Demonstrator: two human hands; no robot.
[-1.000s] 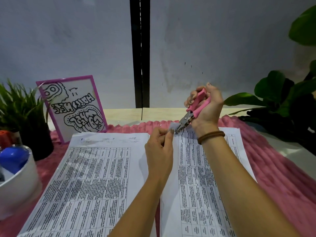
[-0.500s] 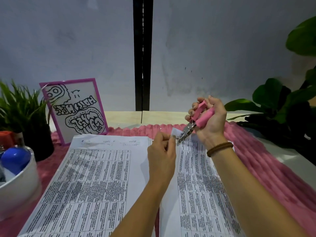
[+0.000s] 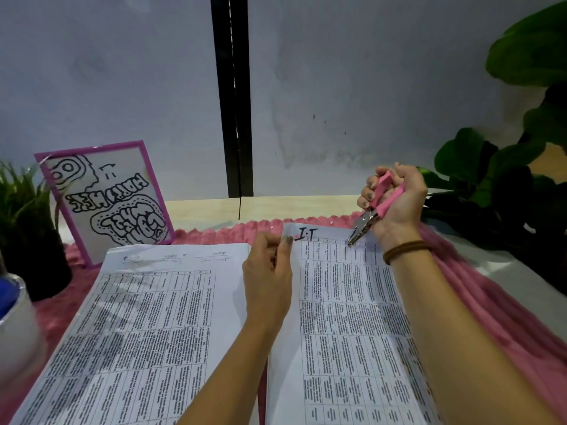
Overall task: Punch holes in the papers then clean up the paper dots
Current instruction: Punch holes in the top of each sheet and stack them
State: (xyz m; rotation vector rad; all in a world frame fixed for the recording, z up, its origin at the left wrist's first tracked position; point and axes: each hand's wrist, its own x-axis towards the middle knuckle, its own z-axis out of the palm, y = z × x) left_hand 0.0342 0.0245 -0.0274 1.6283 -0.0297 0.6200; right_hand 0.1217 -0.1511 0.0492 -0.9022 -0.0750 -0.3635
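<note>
Right hand (image 3: 399, 204): fingers curled round pink hole punch (image 3: 372, 214), its nose at the top edge of right-hand sheet (image 3: 346, 317). Left hand (image 3: 267, 271) pinches that sheet's top corner. Punching looks midway — left stack (image 3: 138, 317) waits, dot clean-up not yet begun.

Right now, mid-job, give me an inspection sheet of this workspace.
Surface: pink cloth over a pale table.
Job's things: left papers lie flat; right papers beside them; punch tip at their top edge; white specks on the cloth, maybe dots.
Clutter: framed drawing, cup, grass pot.
Grippers: left hand pinches the right papers' top-left corner; right hand grips the punch.
Cables: nothing seen.
Surroundings: wall, black strip, leafy plant.
</note>
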